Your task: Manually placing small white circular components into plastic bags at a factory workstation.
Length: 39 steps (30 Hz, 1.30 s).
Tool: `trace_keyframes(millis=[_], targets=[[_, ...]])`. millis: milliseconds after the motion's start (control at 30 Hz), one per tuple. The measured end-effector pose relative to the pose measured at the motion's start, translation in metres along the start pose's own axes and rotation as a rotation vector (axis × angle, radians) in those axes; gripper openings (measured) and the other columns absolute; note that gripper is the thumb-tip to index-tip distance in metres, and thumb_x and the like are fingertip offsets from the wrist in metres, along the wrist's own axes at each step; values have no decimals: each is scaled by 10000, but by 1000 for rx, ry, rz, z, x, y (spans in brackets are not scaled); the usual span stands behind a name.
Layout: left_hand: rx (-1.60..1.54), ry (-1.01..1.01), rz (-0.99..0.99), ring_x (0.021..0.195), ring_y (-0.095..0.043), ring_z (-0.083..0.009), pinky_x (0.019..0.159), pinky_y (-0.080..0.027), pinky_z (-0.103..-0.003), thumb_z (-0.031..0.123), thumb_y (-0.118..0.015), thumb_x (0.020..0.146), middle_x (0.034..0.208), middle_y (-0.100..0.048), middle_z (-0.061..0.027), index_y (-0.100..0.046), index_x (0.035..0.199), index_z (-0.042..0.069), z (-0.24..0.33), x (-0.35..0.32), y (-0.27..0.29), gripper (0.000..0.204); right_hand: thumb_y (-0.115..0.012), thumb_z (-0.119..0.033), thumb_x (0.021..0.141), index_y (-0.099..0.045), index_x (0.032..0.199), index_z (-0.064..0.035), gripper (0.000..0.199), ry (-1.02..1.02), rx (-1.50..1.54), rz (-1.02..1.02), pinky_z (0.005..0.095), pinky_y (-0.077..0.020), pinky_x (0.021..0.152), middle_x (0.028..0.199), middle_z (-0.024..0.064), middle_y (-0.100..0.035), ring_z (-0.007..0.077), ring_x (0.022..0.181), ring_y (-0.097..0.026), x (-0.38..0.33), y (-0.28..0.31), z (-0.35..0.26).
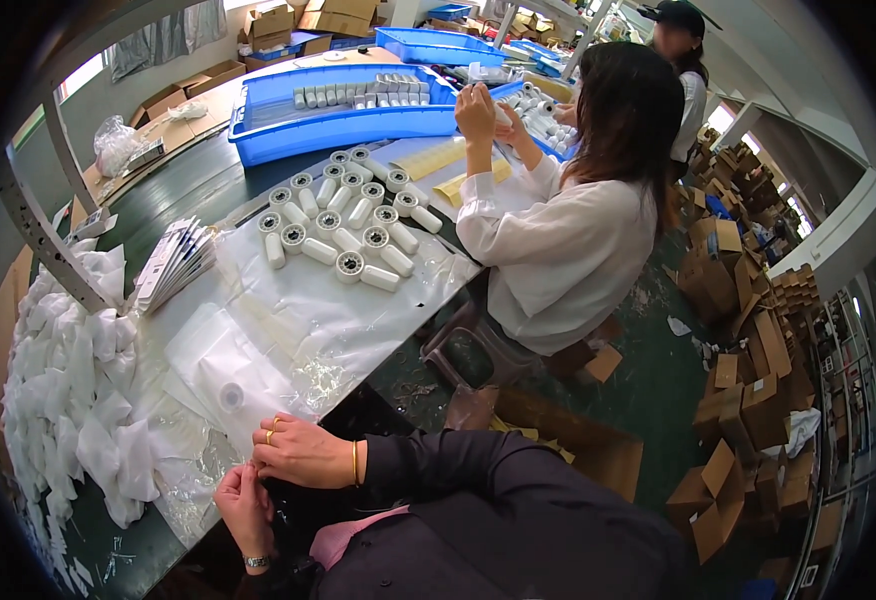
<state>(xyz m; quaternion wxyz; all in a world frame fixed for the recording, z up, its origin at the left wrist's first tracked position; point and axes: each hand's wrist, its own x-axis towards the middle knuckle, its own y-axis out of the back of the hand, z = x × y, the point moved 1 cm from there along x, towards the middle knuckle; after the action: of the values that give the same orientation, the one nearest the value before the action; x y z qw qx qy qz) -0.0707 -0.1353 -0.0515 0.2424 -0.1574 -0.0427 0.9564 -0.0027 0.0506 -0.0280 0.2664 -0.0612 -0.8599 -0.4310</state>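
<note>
Both my hands meet at the table's near edge, fingertips pinched close together. My left hand (245, 508), with a watch at its wrist, is closed. My right hand (303, 452), wearing rings and a bracelet, curls over it, also closed. Whatever sits between the fingers is too small or hidden to make out. Just beyond them, a round-headed item shows through a translucent white bag (230, 365) lying flat on the plastic sheet. Farther off stand and lie several white devices (349, 266) with round, dark-centred heads and stubby white handles.
Wrapped white bags (53, 390) are heaped at the left, near a stack of printed cards (173, 262). A blue tray (343, 125) holds rows of similar pieces. At the right sits a co-worker (568, 230) handling a white piece. An open carton (578, 440) stands beside my right arm.
</note>
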Motion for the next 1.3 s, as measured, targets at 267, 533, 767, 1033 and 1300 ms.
trace_keyframes(millis=[267, 533, 767, 1033, 1300], targets=[[104, 83, 106, 417, -369, -46, 372, -256, -243, 232, -641, 1111, 575, -471, 47, -664, 886, 51, 8, -21, 5, 289, -693, -212, 906, -689, 906, -80, 133, -11, 99, 10, 427, -506, 877, 981, 120, -635, 317, 982, -638, -2, 3, -13], [62, 45, 8, 422, -386, -47, 400, -271, -245, 311, -664, 1111, 562, -490, 46, -631, 825, 58, 19, -1, -17, 383, -744, -14, 900, -694, 1007, -43, 122, -60, 57, 43, 443, -512, 877, 973, 124, -685, 346, 955, -663, 2, 29, 1], [-42, 72, 29, 426, -400, -37, 404, -288, -241, 266, -685, 1100, 569, -522, 40, -678, 854, 28, 17, -14, -6, 342, -787, -41, 909, -704, 1011, -45, 132, -63, 101, -27, 417, -499, 885, 963, 93, -681, 314, 930, -653, 7, 15, -7], [-55, 83, 20, 432, -397, -29, 406, -292, -232, 246, -682, 1100, 584, -536, 45, -704, 909, 12, 16, -13, -6, 303, -800, -94, 919, -709, 1015, -59, 137, -60, 75, -63, 405, -484, 898, 961, 75, -673, 297, 914, -647, 12, 14, -7], [-66, 77, 24, 449, -394, -22, 410, -293, -226, 218, -677, 1102, 593, -529, 57, -734, 975, -8, 17, -13, -9, 265, -803, -142, 927, -699, 1011, -69, 152, -51, 79, -113, 406, -466, 885, 946, 64, -649, 292, 926, -631, 17, 8, -4]])
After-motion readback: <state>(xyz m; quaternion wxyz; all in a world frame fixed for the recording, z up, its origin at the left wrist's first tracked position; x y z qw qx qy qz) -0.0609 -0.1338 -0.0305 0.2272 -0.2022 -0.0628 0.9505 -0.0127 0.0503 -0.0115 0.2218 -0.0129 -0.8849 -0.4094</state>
